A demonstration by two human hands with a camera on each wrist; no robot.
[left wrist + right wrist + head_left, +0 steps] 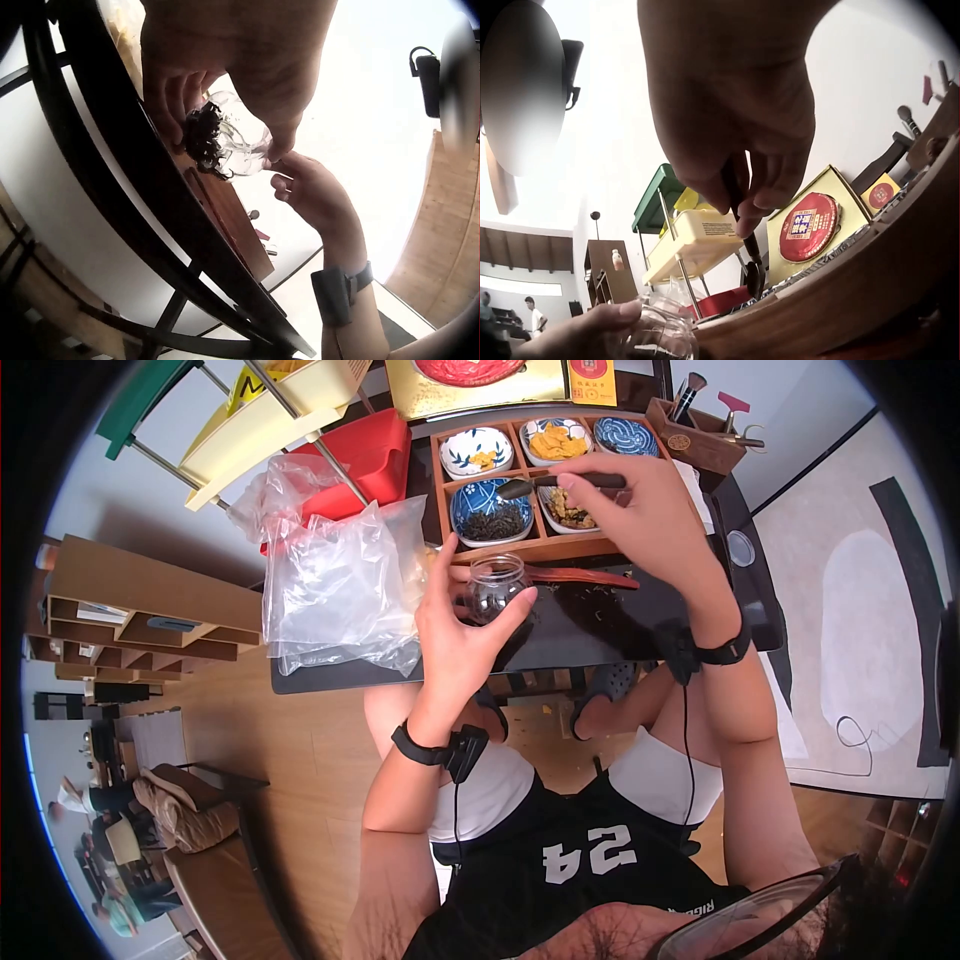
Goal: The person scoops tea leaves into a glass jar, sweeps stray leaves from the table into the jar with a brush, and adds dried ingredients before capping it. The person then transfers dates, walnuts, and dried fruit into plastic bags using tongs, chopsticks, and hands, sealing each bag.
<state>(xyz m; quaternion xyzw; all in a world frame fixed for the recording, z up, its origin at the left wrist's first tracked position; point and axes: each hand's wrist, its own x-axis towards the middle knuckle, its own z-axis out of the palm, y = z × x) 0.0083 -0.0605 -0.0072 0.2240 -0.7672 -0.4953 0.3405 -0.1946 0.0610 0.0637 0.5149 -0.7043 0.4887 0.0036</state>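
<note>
Nearest, the left hand (452,618) curls thumb and fingers round a clear, open jar (498,596) at the table's (650,622) edge, dark leaves (202,139) inside. The right hand (655,510) pinches a spoon (517,489) over a blue bowl (477,496) of dark leaves. Scooping seems in hand; next calls for carrying it level to the jar. Farther, the tray's (565,549) back bowls (465,446) include two with yellow pieces (555,443).

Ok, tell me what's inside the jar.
Dark leaves lie at the bottom of the jar. The left grip covers part of its side, so whatever lies behind there can't be seen.
</note>
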